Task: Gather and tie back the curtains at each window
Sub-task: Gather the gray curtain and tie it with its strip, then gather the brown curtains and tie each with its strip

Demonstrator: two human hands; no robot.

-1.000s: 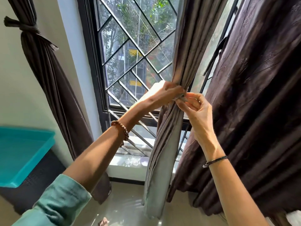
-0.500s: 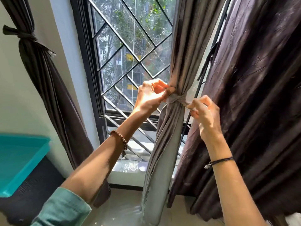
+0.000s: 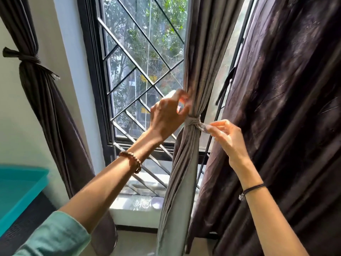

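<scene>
Scene bright. Daylight enters through the window [image 3: 144,74]; glass partly overexposed, with glare on the sill [image 3: 140,202]. Centre curtain [image 3: 195,52] backlit; right curtain [image 3: 286,108] shows a dull sheen. Left hand [image 3: 166,117] motion-blurred, fingertips [image 3: 181,98] glowing red. Right hand [image 3: 228,137] and tie [image 3: 192,121] slightly soft. Wall [image 3: 11,126] softly, evenly lit. Straight lines bow near frame edges.
</scene>
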